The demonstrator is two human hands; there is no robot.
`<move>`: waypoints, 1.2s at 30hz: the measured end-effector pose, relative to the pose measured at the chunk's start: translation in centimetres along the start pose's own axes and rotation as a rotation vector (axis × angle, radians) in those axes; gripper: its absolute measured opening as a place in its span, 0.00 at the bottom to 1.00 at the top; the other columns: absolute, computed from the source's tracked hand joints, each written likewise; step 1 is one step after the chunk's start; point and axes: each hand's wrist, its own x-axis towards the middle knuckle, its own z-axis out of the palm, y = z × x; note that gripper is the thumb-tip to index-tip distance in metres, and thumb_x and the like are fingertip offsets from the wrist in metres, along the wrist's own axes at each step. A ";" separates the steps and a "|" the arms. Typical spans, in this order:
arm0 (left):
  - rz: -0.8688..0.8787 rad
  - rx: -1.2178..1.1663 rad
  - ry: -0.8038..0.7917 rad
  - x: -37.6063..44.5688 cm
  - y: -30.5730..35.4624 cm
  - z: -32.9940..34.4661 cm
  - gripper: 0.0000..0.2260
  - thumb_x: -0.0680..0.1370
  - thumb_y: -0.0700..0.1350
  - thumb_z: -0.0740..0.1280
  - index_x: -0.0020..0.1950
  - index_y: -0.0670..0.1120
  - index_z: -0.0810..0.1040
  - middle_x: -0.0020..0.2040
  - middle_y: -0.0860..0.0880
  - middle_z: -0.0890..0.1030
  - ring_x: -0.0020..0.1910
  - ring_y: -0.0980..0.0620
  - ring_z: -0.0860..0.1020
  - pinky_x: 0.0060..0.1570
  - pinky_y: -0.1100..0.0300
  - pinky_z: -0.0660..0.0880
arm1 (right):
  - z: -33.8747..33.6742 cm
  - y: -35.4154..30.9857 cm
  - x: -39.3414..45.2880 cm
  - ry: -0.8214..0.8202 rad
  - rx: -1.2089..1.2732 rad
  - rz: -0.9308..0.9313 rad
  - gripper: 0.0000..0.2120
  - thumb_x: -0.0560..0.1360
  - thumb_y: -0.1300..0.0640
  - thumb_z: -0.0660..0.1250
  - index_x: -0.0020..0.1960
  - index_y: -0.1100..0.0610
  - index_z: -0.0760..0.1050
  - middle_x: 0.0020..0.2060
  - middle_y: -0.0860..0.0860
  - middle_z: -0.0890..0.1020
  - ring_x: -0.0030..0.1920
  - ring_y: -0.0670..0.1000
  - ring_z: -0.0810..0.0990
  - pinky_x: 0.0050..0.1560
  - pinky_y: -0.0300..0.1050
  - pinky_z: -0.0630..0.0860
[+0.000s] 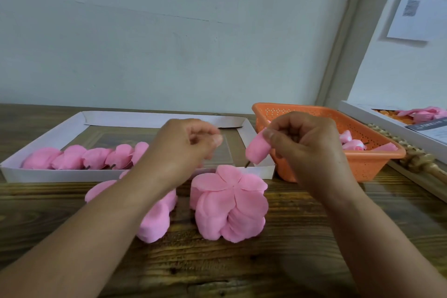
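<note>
The bench (278, 256) is dark, grainy wood with a dull finish. The petal stacks (229, 205) look like soft matt cloth. The orange basket (358, 162) is perforated plastic, and the white tray (79, 174) is matt card.

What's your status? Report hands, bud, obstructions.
Right hand pinching pink bud, stem down. Left hand curled, nothing seen in grip. Petal stack on table below, nothing between.

Your right hand (304, 143) pinches a pink bud (257, 150) above the petal stack (229, 203); your left hand (183, 145) hovers beside it, fingers curled, holding nothing.
</note>
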 end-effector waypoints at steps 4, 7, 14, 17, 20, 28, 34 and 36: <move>-0.083 0.678 -0.159 1.0 -1.6 -1.7 0.17 0.72 0.56 0.70 0.55 0.48 0.81 0.48 0.52 0.82 0.47 0.54 0.78 0.47 0.61 0.73 | -0.5 0.9 0.1 0.035 -0.019 0.035 0.15 0.73 0.69 0.66 0.31 0.53 0.76 0.20 0.40 0.76 0.24 0.48 0.68 0.24 0.35 0.65; -0.100 0.702 -0.331 0.8 -1.6 -1.6 0.24 0.68 0.63 0.70 0.60 0.53 0.79 0.50 0.56 0.78 0.48 0.57 0.76 0.45 0.63 0.71 | -0.4 1.2 0.1 0.025 -0.023 0.040 0.15 0.73 0.69 0.66 0.31 0.53 0.76 0.21 0.41 0.77 0.24 0.48 0.68 0.23 0.36 0.66; 0.101 0.670 -0.426 0.3 -1.7 -0.6 0.14 0.69 0.54 0.75 0.54 0.55 0.82 0.43 0.63 0.72 0.41 0.68 0.71 0.37 0.73 0.64 | -0.4 1.5 0.1 0.029 -0.015 0.047 0.13 0.73 0.69 0.66 0.33 0.55 0.77 0.21 0.42 0.78 0.25 0.51 0.69 0.24 0.40 0.67; 0.138 0.635 -0.381 0.3 -1.6 -0.4 0.05 0.74 0.47 0.71 0.48 0.53 0.85 0.40 0.63 0.74 0.39 0.67 0.73 0.35 0.76 0.65 | -0.4 1.5 0.2 0.031 -0.014 0.044 0.12 0.73 0.69 0.66 0.34 0.56 0.77 0.21 0.42 0.78 0.25 0.52 0.69 0.24 0.41 0.67; 0.143 0.654 -0.371 0.2 -1.3 -0.3 0.05 0.75 0.44 0.69 0.47 0.50 0.85 0.38 0.62 0.75 0.37 0.64 0.74 0.34 0.76 0.66 | -0.4 1.5 0.2 0.038 -0.012 0.036 0.12 0.73 0.68 0.67 0.34 0.56 0.77 0.22 0.42 0.78 0.25 0.50 0.70 0.24 0.39 0.68; 0.077 0.816 -0.469 0.0 -0.6 -1.7 0.10 0.73 0.44 0.70 0.54 0.52 0.82 0.43 0.56 0.76 0.43 0.56 0.76 0.45 0.58 0.74 | -0.3 1.6 0.1 0.032 0.005 0.039 0.16 0.72 0.69 0.66 0.31 0.51 0.77 0.22 0.42 0.79 0.25 0.52 0.69 0.24 0.43 0.67; 0.113 0.779 -0.365 0.1 -0.5 -1.5 0.06 0.75 0.42 0.68 0.41 0.51 0.82 0.36 0.56 0.78 0.36 0.61 0.75 0.35 0.66 0.70 | -0.4 1.7 0.2 0.026 0.007 0.031 0.13 0.73 0.69 0.66 0.34 0.55 0.77 0.22 0.42 0.78 0.25 0.49 0.69 0.24 0.36 0.67; 0.101 0.744 -0.302 0.3 -0.4 -1.7 0.09 0.75 0.42 0.68 0.38 0.53 0.80 0.28 0.59 0.77 0.29 0.63 0.72 0.30 0.67 0.64 | -0.4 1.8 0.1 0.027 0.006 0.030 0.12 0.73 0.69 0.66 0.34 0.56 0.77 0.22 0.42 0.78 0.25 0.48 0.70 0.24 0.35 0.68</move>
